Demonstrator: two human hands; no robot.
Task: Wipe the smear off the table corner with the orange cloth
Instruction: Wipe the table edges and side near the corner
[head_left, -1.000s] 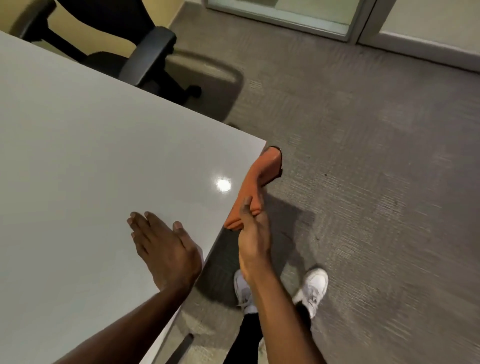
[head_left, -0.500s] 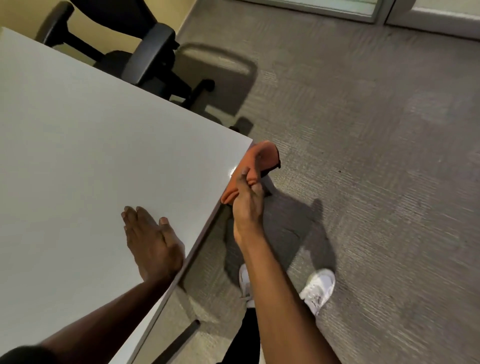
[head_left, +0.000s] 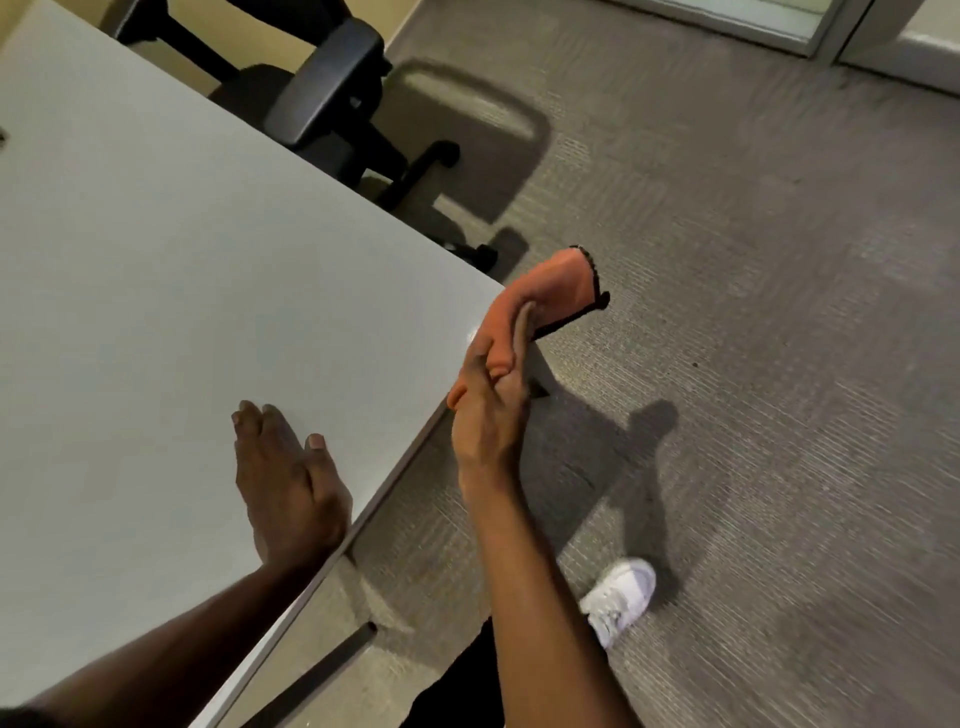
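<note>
My right hand (head_left: 488, 410) grips the orange cloth (head_left: 550, 288), which has a dark stitched hem. The cloth sits at the right corner of the pale grey table (head_left: 156, 270), draped partly over the edge and past the corner, its far end sticking out above the carpet. My left hand (head_left: 285, 478) lies flat on the tabletop near the right edge, fingers together, holding nothing. I cannot make out a smear on the surface; the cloth and my hand cover the corner.
A black office chair (head_left: 322, 98) stands behind the table's far edge. Grey carpet (head_left: 753, 364) spreads to the right. My white shoe (head_left: 621, 597) is on the floor below my right arm. A table leg (head_left: 311, 675) shows under the near edge.
My right hand has slid the cloth along the table edge toward the corner and lifted its far end past it. My left hand stays flat on the table.
</note>
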